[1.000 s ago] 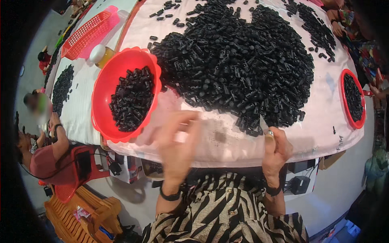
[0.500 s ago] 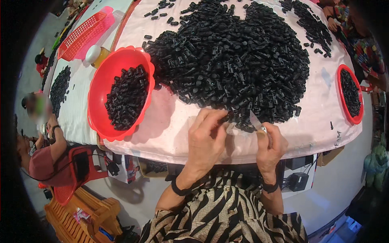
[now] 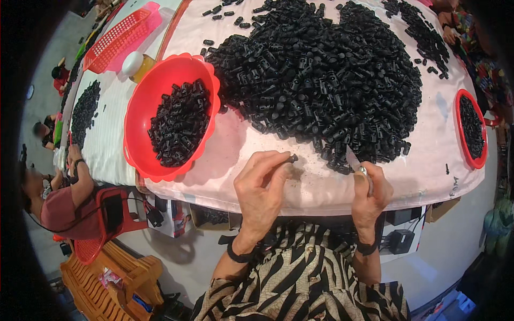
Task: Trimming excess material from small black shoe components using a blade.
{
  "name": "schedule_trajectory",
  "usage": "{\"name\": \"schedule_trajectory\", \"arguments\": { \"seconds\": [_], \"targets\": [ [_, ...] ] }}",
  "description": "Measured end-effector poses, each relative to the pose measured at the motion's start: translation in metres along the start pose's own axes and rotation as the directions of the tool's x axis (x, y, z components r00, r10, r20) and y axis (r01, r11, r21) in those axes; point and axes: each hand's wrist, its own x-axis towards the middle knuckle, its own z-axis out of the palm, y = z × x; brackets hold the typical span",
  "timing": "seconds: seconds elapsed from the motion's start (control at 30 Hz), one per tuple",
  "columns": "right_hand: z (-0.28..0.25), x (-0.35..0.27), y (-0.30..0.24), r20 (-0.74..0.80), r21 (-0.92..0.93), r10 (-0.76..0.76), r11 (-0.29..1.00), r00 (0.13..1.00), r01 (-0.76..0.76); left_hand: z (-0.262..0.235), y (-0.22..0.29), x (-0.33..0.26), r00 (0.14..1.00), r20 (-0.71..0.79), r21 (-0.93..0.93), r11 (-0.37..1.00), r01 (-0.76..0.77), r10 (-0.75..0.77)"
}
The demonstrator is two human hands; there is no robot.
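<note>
Between the thumb and forefinger of my left hand (image 3: pixel 258 192) is a small black plastic cord lock (image 3: pixel 292 159), pinched just off the near edge of a big heap. That heap of black cord locks (image 3: pixel 321 80) covers the middle of the table. My right hand (image 3: pixel 370 193) is closed around a small knife (image 3: pixel 352 159), whose pale blade points up and away, over the heap's near edge. To the left of my left hand stands a red scalloped bowl (image 3: pixel 138 120), partly filled with the same black pieces.
A smaller red bowl (image 3: pixel 461 125) of black pieces stands at the right edge. Back left are a red basket (image 3: pixel 115 45) and a white-capped jar (image 3: pixel 138 65). One person (image 3: pixel 67 206) sits at the left; others are farther off. The pink table cover (image 3: pixel 230 187) ends just before me.
My left hand has drawn back leftward from the heap's edge, with the cord lock now in plain sight. My right hand keeps its grip on the knife. The whole view has shifted slightly.
</note>
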Motion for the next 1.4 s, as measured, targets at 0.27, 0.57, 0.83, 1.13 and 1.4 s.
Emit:
{"name": "schedule_trajectory", "arguments": {
  "seconds": [0.27, 0.57, 0.83, 1.13, 1.4],
  "targets": [
    [-0.001, 0.005, -0.006, 0.032, -0.021, 0.025, 0.999, 0.999, -0.025, -0.001, -0.009, 0.0, 0.997, 0.009, 0.053, 0.995, -0.083, 0.083],
    [0.0, 0.004, -0.004, 0.036, 0.002, 0.037, 0.999, 0.999, -0.037, 0.001, 0.003, 0.003, 0.997, 0.019, 0.155, 0.984, -0.082, 0.08],
    [0.001, 0.004, -0.004, 0.048, -0.022, -0.053, 0.998, 0.997, 0.054, 0.001, -0.005, -0.001, 1.0, 0.023, 0.016, 1.0, -0.011, 0.011],
    [0.009, 0.011, -0.029, 0.191, 0.229, -0.023, 0.973, 0.981, -0.022, -0.011, 0.0, -0.001, 0.947, 0.259, -0.458, 0.84, 0.292, -0.188],
    [0.013, 0.016, -0.029, 0.296, 0.238, -0.192, 0.963, 0.936, 0.122, -0.009, -0.005, -0.001, 0.862, 0.431, -0.681, 0.531, 0.505, -0.267]
  ]
}}
